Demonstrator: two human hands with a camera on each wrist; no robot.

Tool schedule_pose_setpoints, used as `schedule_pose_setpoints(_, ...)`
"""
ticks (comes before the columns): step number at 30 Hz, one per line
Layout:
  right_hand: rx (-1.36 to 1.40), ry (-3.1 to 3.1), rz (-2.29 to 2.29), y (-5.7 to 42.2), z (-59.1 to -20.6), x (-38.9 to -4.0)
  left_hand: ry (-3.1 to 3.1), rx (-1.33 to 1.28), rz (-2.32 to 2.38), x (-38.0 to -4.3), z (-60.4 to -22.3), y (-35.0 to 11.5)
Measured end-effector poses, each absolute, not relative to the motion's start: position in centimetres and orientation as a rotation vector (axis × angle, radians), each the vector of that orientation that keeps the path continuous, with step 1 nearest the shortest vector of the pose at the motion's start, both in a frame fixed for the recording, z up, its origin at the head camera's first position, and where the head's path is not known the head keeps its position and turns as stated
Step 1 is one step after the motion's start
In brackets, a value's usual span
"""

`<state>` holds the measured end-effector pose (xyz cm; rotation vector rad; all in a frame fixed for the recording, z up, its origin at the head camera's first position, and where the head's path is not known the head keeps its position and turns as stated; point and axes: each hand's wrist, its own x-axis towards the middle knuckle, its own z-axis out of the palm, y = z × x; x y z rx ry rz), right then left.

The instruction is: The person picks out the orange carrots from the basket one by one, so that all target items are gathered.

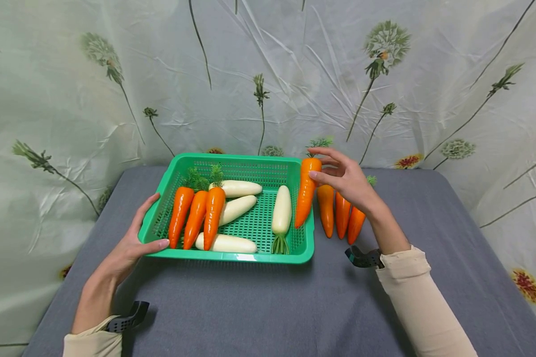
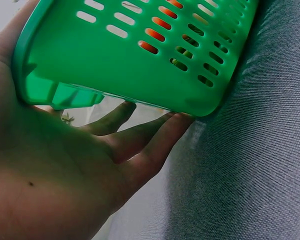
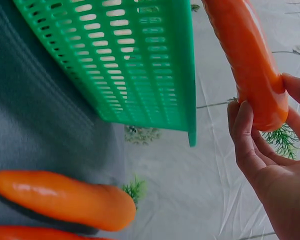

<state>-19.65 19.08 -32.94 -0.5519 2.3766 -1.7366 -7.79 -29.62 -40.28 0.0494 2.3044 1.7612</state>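
Note:
A green plastic basket (image 1: 232, 257) stands on the cloth. My left hand (image 1: 131, 243) grips its left end, thumb over the front rim and fingers against the outer wall, as the left wrist view also shows. Near the top, my right hand (image 1: 344, 178) pinches an orange carrot (image 1: 305, 191) with a green tuft; its tip hangs over the basket's right rim. Inside the basket, several white radishes (image 1: 282, 210) lie at the bottom, and three carrots (image 1: 213, 218) lean at the left, partly over them. In the right wrist view, thumb and fingertips press the held carrot (image 3: 255, 65).
Three more carrots (image 1: 326, 210) lie on the grey cloth (image 1: 250, 307) right of the basket, partly hidden behind my right hand and forearm. A pale curtain (image 1: 295, 74) with dandelion prints hangs behind the table. Each wrist wears a black strap (image 1: 364, 258).

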Motion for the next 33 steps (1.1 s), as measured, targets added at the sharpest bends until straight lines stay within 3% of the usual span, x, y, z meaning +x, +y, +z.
schedule_pose_setpoints(33, -0.341, 2.515, -1.697, 25.5, -34.5, -18.4, 2.305, 0.053, 1.77, -7.9, -40.1, -29.4)
